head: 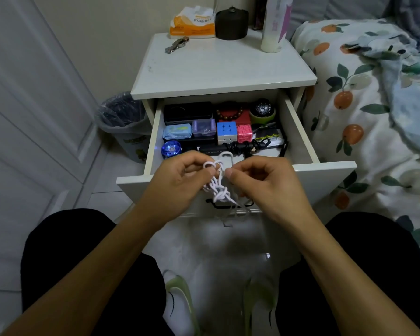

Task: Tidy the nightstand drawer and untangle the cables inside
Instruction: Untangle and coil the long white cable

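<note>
Patience is helping here: the left hand (180, 180) is pinching loops of the white cable (218, 185) held above the open drawer's (325, 170) front edge, the right hand (260, 183) is pinching another strand, so I judge loosening the knot gently better than pulling.
</note>
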A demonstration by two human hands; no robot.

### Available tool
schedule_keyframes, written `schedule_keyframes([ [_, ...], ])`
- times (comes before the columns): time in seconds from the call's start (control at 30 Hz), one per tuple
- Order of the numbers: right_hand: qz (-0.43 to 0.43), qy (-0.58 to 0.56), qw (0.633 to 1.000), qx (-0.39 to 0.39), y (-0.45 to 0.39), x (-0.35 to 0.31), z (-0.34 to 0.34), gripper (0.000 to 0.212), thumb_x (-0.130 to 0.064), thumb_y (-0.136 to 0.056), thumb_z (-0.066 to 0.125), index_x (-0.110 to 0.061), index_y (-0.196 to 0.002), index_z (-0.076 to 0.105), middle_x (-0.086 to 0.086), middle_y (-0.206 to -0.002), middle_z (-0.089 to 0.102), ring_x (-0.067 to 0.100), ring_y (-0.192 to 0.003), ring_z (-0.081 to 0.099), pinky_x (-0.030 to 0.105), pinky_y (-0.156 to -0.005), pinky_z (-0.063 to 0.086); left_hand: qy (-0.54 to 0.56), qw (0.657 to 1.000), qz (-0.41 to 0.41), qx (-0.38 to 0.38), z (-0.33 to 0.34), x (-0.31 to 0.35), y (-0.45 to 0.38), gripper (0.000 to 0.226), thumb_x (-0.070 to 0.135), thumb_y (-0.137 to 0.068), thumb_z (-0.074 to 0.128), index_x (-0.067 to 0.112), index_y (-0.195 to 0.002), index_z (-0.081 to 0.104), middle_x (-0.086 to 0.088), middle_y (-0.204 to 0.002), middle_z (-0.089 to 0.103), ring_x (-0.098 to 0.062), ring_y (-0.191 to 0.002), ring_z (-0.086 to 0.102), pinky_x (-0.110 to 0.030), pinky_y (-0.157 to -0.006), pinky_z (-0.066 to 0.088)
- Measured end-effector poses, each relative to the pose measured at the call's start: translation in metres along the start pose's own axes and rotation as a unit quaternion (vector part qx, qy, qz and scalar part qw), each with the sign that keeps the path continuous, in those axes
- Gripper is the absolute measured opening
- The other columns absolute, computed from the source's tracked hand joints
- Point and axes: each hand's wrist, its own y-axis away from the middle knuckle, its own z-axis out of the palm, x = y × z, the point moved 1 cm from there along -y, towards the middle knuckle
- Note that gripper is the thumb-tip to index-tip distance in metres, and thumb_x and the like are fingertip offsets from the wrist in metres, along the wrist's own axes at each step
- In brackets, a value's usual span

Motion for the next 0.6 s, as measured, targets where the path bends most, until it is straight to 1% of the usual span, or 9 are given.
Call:
schedule_keyframes([
  [0.07, -0.001, -0.009, 1.000, -0.006, 0.000, -0.002, 0.002, 0.010, -0.024, -0.084, 0.076, -0.014, -0.080, 0.077, 0.004, -0.066, 0.070, 0.023, -0.058, 0.064, 0.039, -0.058, 0.054, 0.003, 1.000, 0.016, -0.012, 0.006, 0.000, 0.002, 0.013, 0.004, -0.094, 0.060, 0.011, -0.100, 0.070, -0.005, -0.089, 0.074, -0.017, -0.085, 0.071, -0.026, -0.079, 0.057],
  [0.17, -0.011, 0.037, 0.999, -0.016, 0.000, 0.000, -0.002, 0.013, -0.025, -0.085, 0.075, -0.014, -0.079, 0.076, 0.001, -0.064, 0.070, 0.023, -0.058, 0.065, 0.039, -0.056, 0.055, -0.009, 1.000, 0.022, -0.014, 0.009, 0.001, 0.002, 0.014, 0.001, -0.091, 0.063, 0.012, -0.097, 0.069, -0.003, -0.087, 0.073, -0.011, -0.083, 0.071, -0.019, -0.076, 0.054],
  [0.23, -0.036, 0.112, 0.993, -0.030, 0.001, 0.001, -0.003, 0.016, -0.027, -0.087, 0.073, -0.016, -0.075, 0.074, -0.003, -0.060, 0.068, 0.011, -0.054, 0.062, 0.032, -0.053, 0.051, -0.053, 0.998, 0.026, -0.005, 0.013, 0.002, 0.003, 0.015, 0.002, -0.091, 0.065, 0.017, -0.093, 0.068, 0.001, -0.082, 0.072, -0.009, -0.077, 0.070, -0.016, -0.070, 0.054],
  [0.3, -0.059, 0.169, 0.983, -0.031, 0.002, 0.001, 0.000, 0.018, -0.026, -0.087, 0.071, -0.017, -0.072, 0.072, -0.007, -0.057, 0.065, 0.006, -0.052, 0.060, 0.022, -0.051, 0.045, -0.073, 0.997, 0.002, 0.008, 0.019, 0.001, 0.002, 0.018, 0.004, -0.092, 0.063, 0.021, -0.087, 0.066, 0.004, -0.072, 0.070, -0.006, -0.067, 0.068, -0.014, -0.062, 0.053],
  [0.4, -0.083, 0.160, 0.984, 0.001, 0.004, 0.001, 0.002, 0.015, -0.018, -0.082, 0.071, -0.015, -0.068, 0.067, -0.006, -0.054, 0.062, 0.007, -0.051, 0.056, 0.015, -0.049, 0.039, -0.038, 0.996, -0.072, 0.022, 0.024, -0.002, -0.002, 0.014, 0.009, -0.094, 0.060, 0.017, -0.086, 0.067, 0.007, -0.061, 0.069, -0.002, -0.055, 0.065, -0.011, -0.051, 0.048],
  [0.47, -0.123, 0.141, 0.982, 0.018, 0.005, -0.001, 0.003, 0.013, -0.013, -0.079, 0.071, -0.012, -0.068, 0.065, -0.006, -0.056, 0.059, 0.008, -0.053, 0.053, 0.015, -0.051, 0.038, 0.024, 0.989, -0.140, 0.032, 0.024, -0.005, -0.006, 0.013, 0.010, -0.095, 0.057, 0.011, -0.088, 0.068, 0.001, -0.067, 0.072, -0.009, -0.063, 0.070, -0.018, -0.054, 0.053],
  [0.53, -0.195, 0.131, 0.972, 0.022, 0.008, -0.002, 0.006, 0.008, -0.010, -0.079, 0.069, -0.009, -0.073, 0.063, -0.003, -0.063, 0.059, 0.012, -0.059, 0.053, 0.019, -0.055, 0.042, 0.100, 0.972, -0.205, 0.055, 0.022, -0.008, -0.011, 0.016, 0.010, -0.095, 0.055, 0.004, -0.092, 0.068, -0.010, -0.079, 0.075, -0.020, -0.073, 0.074, -0.031, -0.062, 0.060],
  [0.57, -0.211, 0.110, 0.971, 0.024, 0.010, -0.001, 0.007, 0.007, -0.010, -0.079, 0.067, -0.008, -0.075, 0.062, -0.001, -0.065, 0.059, 0.013, -0.060, 0.053, 0.023, -0.056, 0.043, 0.120, 0.966, -0.220, 0.069, 0.020, -0.009, -0.012, 0.016, 0.010, -0.094, 0.054, 0.002, -0.093, 0.068, -0.015, -0.084, 0.075, -0.024, -0.076, 0.074, -0.036, -0.065, 0.061],
  [0.6, -0.196, 0.075, 0.977, 0.024, 0.010, 0.001, 0.008, 0.006, -0.010, -0.081, 0.065, -0.007, -0.077, 0.061, 0.002, -0.067, 0.059, 0.014, -0.061, 0.052, 0.027, -0.057, 0.044, 0.115, 0.966, -0.215, 0.079, 0.018, -0.011, -0.014, 0.015, 0.011, -0.094, 0.055, 0.004, -0.092, 0.068, -0.016, -0.085, 0.074, -0.026, -0.078, 0.074, -0.041, -0.069, 0.062],
])
